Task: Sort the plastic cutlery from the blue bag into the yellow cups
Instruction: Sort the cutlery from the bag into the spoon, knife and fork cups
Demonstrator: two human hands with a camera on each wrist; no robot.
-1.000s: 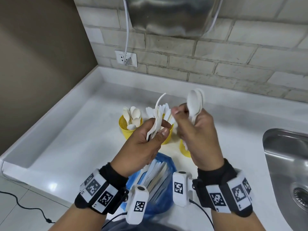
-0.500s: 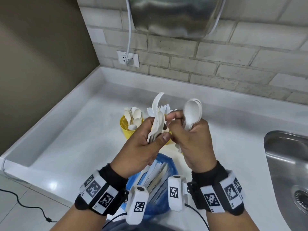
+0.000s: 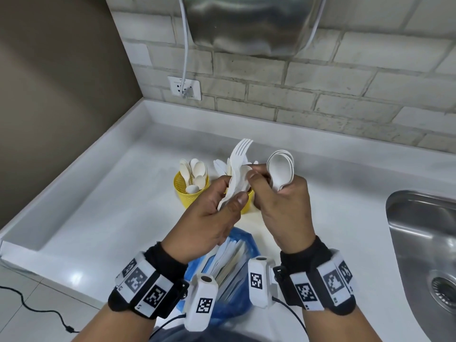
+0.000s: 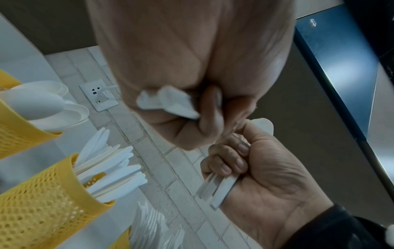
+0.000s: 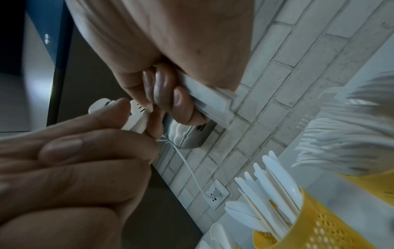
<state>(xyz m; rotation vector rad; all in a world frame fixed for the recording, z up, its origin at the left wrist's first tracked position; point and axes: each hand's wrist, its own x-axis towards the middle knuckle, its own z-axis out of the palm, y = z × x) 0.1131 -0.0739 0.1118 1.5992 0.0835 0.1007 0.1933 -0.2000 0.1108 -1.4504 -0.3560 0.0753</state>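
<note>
My left hand (image 3: pixel 232 193) grips a bundle of white plastic cutlery (image 3: pixel 234 178), with a fork (image 3: pixel 243 150) sticking up from it. My right hand (image 3: pixel 259 177) holds a stack of white spoons (image 3: pixel 281 169) by the handles (image 4: pixel 219 190), and its thumb and forefinger pinch at the top of the left hand's bundle. Both hands hover over the yellow cups. One cup (image 3: pixel 183 193) holds spoons, one (image 4: pixel 42 193) holds knives and one (image 5: pixel 375 185) holds forks. The blue bag (image 3: pixel 244 240) lies under my wrists with more cutlery inside.
A steel sink (image 3: pixel 424 243) is set into the white counter (image 3: pixel 111 206) on the right. A wall socket (image 3: pixel 184 88) with a white cable sits on the brick wall, below a metal box (image 3: pixel 246 23). A black cable (image 3: pixel 37 309) lies on the floor.
My right hand with its spoons has moved left to meet the left hand, and its thumb and forefinger now touch the bundle. The fork in the bundle has turned so its tines face me.
</note>
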